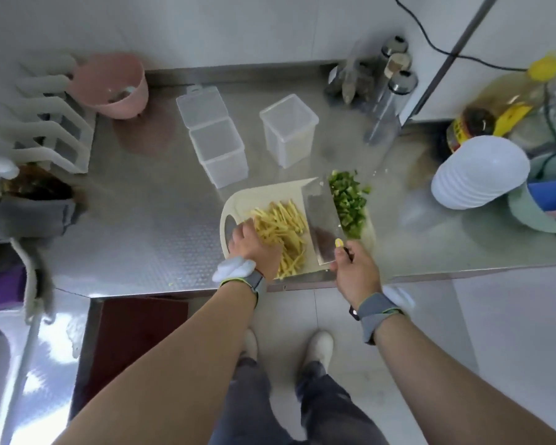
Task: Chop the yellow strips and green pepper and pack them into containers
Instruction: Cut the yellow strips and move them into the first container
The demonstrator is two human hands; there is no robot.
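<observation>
Cutting board at near edge of steel counter, cream, handle hole at left end. Yellow strips heaped loose across middle of board, uncut lengths lying mostly along one line. Green pepper already diced, piled on right end of board, a few bits spilled onto counter beyond far right corner. Left hand set palm-down on left end of strip heap, fingers close together and curled down over the strips; fingertips hidden behind back of hand. Right hand wrapped round handle of cleaver, fingers clamped, handle almost fully covered. Blade between strips and pepper, broad face tilted up toward camera; contact of cutting edge with board not discernible. Grey band on each wrist. Two clear plastic containers on counter beyond board, both without contents: left container with hinged lid folded back, right container standing apart from it, no lid visible. Pink bowl at far left near wall, beside white rack. Seasoning shakers at far right of wall, oil bottle and stack of white bowls further right.
</observation>
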